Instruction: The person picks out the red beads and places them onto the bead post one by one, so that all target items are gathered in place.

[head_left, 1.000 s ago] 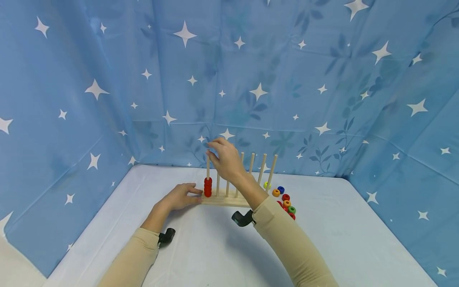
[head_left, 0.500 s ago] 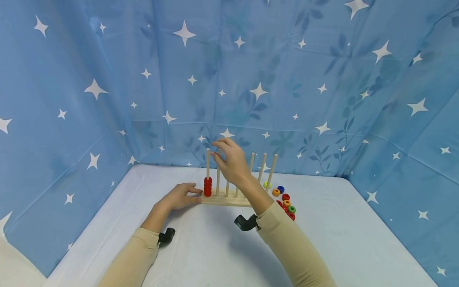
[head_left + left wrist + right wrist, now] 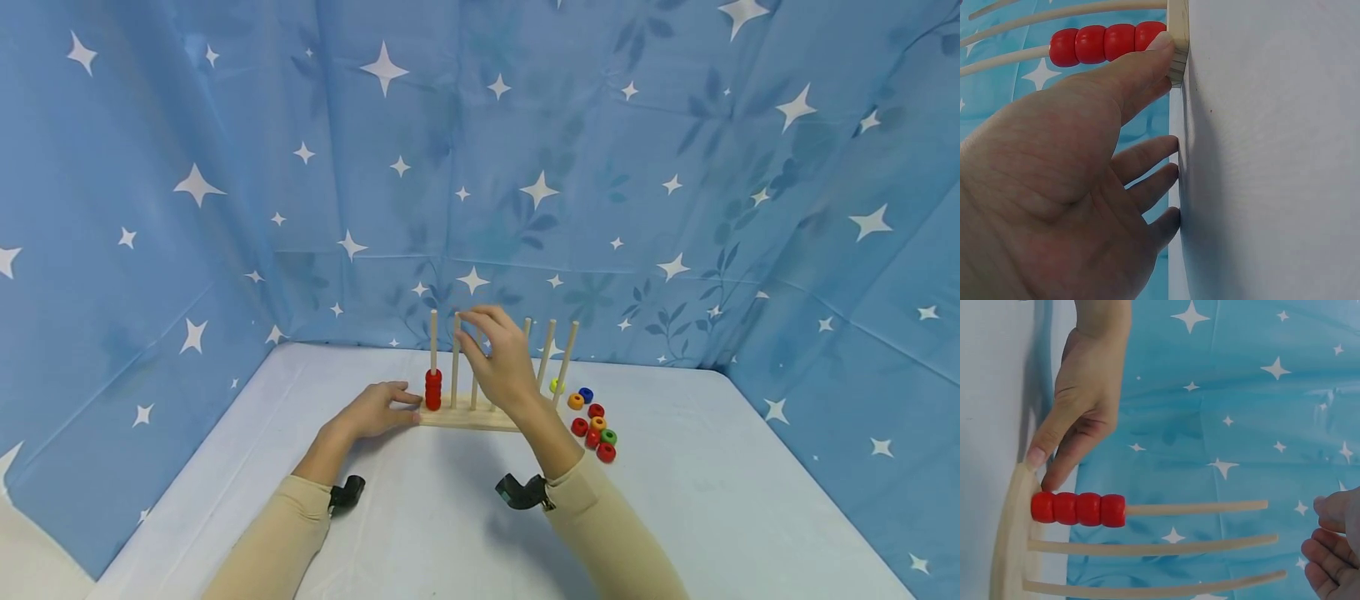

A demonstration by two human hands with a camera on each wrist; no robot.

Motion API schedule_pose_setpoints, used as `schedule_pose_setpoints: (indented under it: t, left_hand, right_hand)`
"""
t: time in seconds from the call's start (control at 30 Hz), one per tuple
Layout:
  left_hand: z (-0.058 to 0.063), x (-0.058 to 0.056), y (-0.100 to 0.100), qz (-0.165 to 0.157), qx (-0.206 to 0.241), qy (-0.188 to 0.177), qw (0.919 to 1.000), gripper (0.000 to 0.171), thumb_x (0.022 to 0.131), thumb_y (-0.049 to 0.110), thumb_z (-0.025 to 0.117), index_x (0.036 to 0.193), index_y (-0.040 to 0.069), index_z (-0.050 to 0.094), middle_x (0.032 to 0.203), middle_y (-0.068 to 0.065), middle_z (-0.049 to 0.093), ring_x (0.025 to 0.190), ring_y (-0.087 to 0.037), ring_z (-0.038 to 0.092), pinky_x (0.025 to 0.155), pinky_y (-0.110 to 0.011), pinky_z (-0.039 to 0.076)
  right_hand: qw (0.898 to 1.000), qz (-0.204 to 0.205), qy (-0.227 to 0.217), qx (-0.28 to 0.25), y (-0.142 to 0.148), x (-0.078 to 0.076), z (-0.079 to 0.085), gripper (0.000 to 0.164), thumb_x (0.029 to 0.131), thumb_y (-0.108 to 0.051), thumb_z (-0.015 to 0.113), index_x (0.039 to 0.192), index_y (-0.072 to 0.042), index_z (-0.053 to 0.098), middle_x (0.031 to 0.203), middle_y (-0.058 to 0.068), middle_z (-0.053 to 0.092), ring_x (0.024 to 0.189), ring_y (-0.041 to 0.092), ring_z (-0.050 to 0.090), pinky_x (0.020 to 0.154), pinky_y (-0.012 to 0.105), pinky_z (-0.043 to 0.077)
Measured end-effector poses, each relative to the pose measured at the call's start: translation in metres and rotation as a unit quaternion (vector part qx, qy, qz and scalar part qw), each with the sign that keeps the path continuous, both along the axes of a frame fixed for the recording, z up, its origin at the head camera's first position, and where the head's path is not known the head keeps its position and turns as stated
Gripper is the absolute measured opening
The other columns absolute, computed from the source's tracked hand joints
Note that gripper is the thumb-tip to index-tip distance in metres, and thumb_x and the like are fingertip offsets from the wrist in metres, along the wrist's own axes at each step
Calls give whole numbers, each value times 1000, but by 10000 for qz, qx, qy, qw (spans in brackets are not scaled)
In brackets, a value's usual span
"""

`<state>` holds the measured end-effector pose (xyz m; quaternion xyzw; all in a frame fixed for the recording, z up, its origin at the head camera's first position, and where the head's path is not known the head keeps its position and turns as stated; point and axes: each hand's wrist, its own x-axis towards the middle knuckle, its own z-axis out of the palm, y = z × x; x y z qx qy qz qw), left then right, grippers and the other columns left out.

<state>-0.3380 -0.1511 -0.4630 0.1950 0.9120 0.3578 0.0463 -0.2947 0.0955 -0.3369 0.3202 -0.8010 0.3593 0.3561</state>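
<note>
A wooden bead stand (image 3: 468, 418) with a row of upright pegs sits on the white table. Several red beads (image 3: 1077, 509) are stacked on its leftmost peg (image 3: 433, 342). My left hand (image 3: 373, 412) pinches the left end of the base between thumb and index finger, while its other fingers are spread, as the left wrist view shows. My right hand (image 3: 504, 362) is raised in front of the middle pegs and partly hides them. Its fingers are loosely bent, thumb and index apart, with nothing seen between them; its fingertips are near the top of the second peg (image 3: 456, 358).
Loose beads lie right of the stand: red (image 3: 606, 452), green (image 3: 608, 437), orange (image 3: 575, 402), blue (image 3: 586, 395) and yellow (image 3: 557, 386), the last behind the rightmost pegs. A blue star-patterned curtain (image 3: 480, 167) surrounds the table (image 3: 720, 500).
My right hand has moved from above the leftmost peg to the right and a little down, uncovering more pegs and loose beads. The left hand and the stacked red beads stay in place.
</note>
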Motion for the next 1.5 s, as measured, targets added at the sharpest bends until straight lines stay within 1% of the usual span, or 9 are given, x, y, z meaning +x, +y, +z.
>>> schedule_pose_setpoints:
  t: [0.2,0.27,0.57,0.7,0.8,0.93,1.1,1.23,1.5]
  left_hand:
    - [-3,-2,0,-94,-65,165,9998,40,94,30,78,130,12,75,155,-28,49,147,-51,40,119,-68,32]
    - [-3,-2,-1,-93,-74,152,9998,40,94,31,78,130,12,75,156,-28,49,147,-51,40,119,-68,32]
    - [-3,-3,-1,-112,-181,151,9997,40,95,32,77,131,14,75,157,-27,48,148,-51,39,119,-68,32]
    - [-2,-4,0,-130,-192,128,9996,41,95,32,77,132,14,74,157,-27,47,149,-51,38,120,-68,31]
    - [-3,-5,-1,-138,-183,140,9996,41,95,32,77,132,14,74,157,-27,47,149,-51,38,119,-68,31]
    - [-4,-6,-1,-150,-148,164,9996,41,95,32,77,131,14,75,156,-27,48,148,-51,39,119,-68,32]
    - [-4,-6,-2,-179,-137,177,9996,41,95,33,76,131,14,75,156,-28,47,148,-52,39,119,-68,32]
    - [-4,-5,-2,-179,-103,125,9997,41,96,33,76,132,14,74,157,-27,46,149,-51,38,120,-68,31]
    - [-2,-4,-1,-152,-63,87,9998,41,95,31,77,132,14,74,158,-26,46,149,-51,37,120,-68,31]
  right_hand:
    - [9997,-81,82,-205,9,11,-10,27,99,-13,72,123,-2,74,122,14,69,118,29,67,99,45,58]
    - [9996,-64,129,-256,11,13,-13,27,99,-13,72,123,-2,74,123,14,69,119,30,67,100,46,57]
    - [9993,-17,133,-354,16,13,-24,25,99,-11,72,122,-2,74,120,12,69,113,27,69,93,40,60]
    - [9991,16,148,-394,19,12,-25,25,98,-9,73,121,-1,74,119,12,69,114,28,69,97,42,59]
    - [9989,1,202,-414,22,11,-24,25,97,-8,73,120,0,74,117,13,70,113,29,69,97,44,59]
    - [9989,-106,192,-421,28,10,-24,25,98,-8,73,121,0,74,117,13,70,111,30,70,92,44,60]
    - [9989,-185,107,-416,33,10,-23,27,98,-11,73,123,-2,74,119,13,70,112,29,70,95,45,59]
    - [9989,-175,77,-419,37,10,-23,27,98,-12,73,124,-2,73,120,13,70,110,28,70,94,44,60]
    - [9982,-179,132,-548,44,10,-20,32,97,-6,73,128,-1,70,121,15,70,107,29,68,92,45,60]
